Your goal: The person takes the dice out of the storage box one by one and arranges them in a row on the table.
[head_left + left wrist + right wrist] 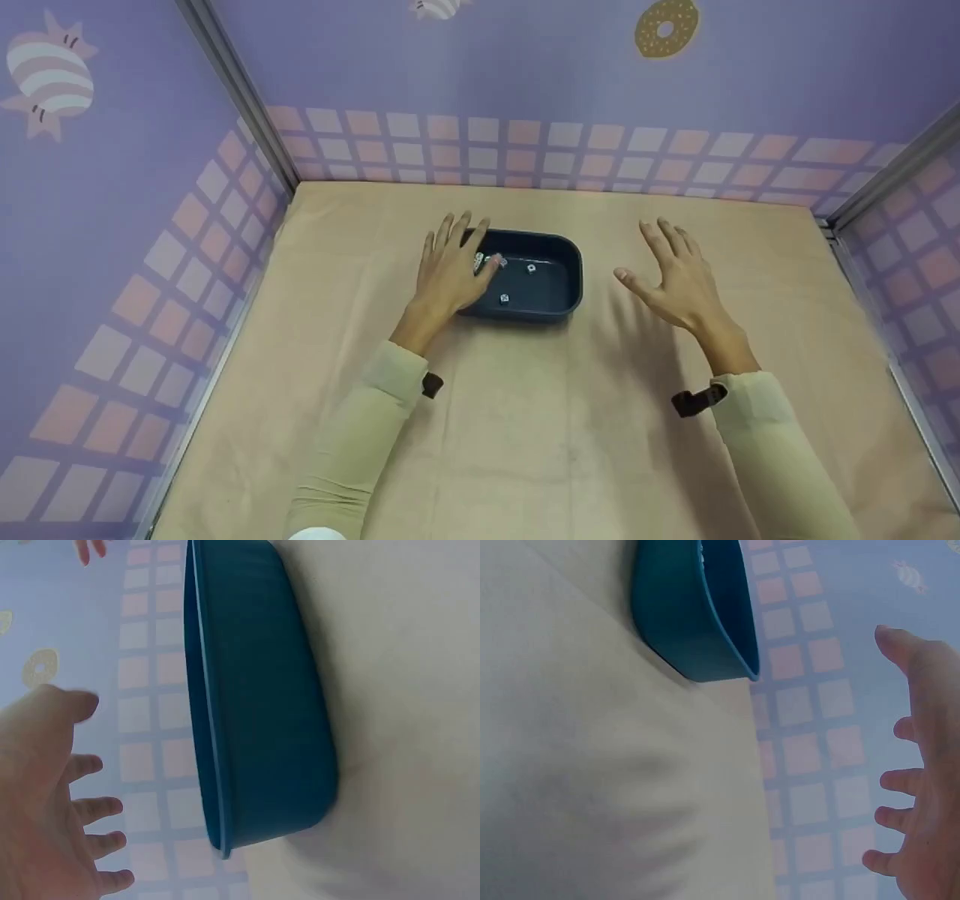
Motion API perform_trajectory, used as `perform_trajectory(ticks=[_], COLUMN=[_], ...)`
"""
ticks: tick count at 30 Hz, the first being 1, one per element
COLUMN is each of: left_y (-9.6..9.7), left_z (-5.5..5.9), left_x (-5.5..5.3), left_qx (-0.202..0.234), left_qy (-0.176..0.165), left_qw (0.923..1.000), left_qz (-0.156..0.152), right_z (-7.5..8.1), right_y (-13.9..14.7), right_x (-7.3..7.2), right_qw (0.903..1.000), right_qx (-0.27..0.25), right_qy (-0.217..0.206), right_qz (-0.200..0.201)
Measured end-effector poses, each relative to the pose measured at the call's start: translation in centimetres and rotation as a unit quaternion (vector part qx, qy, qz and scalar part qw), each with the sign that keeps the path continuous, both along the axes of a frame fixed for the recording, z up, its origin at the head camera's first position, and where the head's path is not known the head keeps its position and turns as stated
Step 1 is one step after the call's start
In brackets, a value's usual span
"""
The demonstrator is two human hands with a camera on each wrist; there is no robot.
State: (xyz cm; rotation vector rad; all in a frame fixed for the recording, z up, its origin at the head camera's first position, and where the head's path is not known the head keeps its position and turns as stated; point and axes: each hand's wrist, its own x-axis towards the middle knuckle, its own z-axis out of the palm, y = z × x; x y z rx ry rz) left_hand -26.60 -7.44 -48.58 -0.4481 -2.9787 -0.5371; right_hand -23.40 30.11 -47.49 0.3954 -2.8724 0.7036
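A dark blue rectangular tub point(551, 307) stands on the cloth-covered table, with several small white dice point(531, 268) lying on its floor. Over the tub's left end hovers my left hand point(450, 274), fingers spread, hiding part of the rim and some of the dice. The left wrist view shows this hand point(37, 787) apart from the tub's wall point(262, 690), holding nothing. To the right of the tub my right hand point(681, 289) is raised above the cloth, its fingers spread and nothing in them. In the right wrist view, a gap separates that hand point(926, 772) from the tub point(682, 622).
Beige cloth point(510, 450) covers the table. Purple printed panels point(525, 67) with pink and white squares enclose its back and sides, joined by grey metal posts point(247, 97). A dark strap point(697, 401) sits at the right cuff, and the right hand casts a shadow on the cloth.
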Motion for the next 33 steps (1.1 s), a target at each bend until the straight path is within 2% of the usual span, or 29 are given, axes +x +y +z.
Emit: perform_trajectory(ticks=[3, 5, 8, 10, 12, 16, 18, 19, 22, 24, 26, 30, 33], left_y=[-0.8, -1.4, -2.4, -2.9, -3.3, -3.6, -3.5, -3.5, -3.4, -3.4, -3.6, -4.5, -5.4], left_z=[-0.5, -1.1, -2.2, -3.0, -3.8, -5.0, -5.4, -5.6, -5.9, -6.0, -6.0, -6.0, -6.0], left_x=[-0.1, -0.1, 0.0, 0.0, 0.0, -0.1, -0.2, -0.3, -0.4, -0.4, -0.3, 0.0, 0.6], left_qx=[0.040, 0.077, 0.157, 0.202, 0.231, 0.271, 0.302, 0.320, 0.354, 0.366, 0.368, 0.374, 0.394], left_qy=[0.001, -0.011, -0.038, -0.053, -0.064, -0.086, -0.110, -0.125, -0.172, -0.192, -0.195, -0.186, -0.187], left_qw=[0.9991, 0.9966, 0.9859, 0.9763, 0.9680, 0.9545, 0.9423, 0.9341, 0.9124, 0.9021, 0.9003, 0.9004, 0.8923], left_qz=[0.015, 0.025, 0.042, 0.059, 0.074, 0.089, 0.092, 0.096, 0.113, 0.124, 0.126, 0.120, 0.117], right_z=[-1.1, -2.0, -3.5, -4.5, -5.4, -6.8, -7.2, -7.4, -7.6, -7.7, -7.7, -7.6, -7.3], right_y=[-0.6, -1.1, -2.1, -3.0, -4.0, -6.1, -6.9, -7.2, -8.0, -8.3, -8.5, -9.0, -9.6], right_x=[-0.2, -0.3, -0.4, -0.4, -0.4, -0.5, -0.6, -0.5, -0.5, -0.5, -0.4, 0.0, 0.7], right_qw=[0.9984, 0.9953, 0.9852, 0.9727, 0.9523, 0.8953, 0.8687, 0.8604, 0.8503, 0.8501, 0.8499, 0.8390, 0.8337], right_qx=[-0.052, -0.091, -0.163, -0.220, -0.285, -0.404, -0.447, -0.459, -0.472, -0.473, -0.472, -0.487, -0.494], right_qy=[-0.021, -0.033, -0.052, -0.074, -0.109, -0.188, -0.213, -0.220, -0.230, -0.229, -0.231, -0.241, -0.246], right_qz=[0.005, 0.009, 0.011, 0.007, 0.002, -0.014, -0.022, -0.027, -0.035, -0.038, -0.038, -0.032, -0.022])
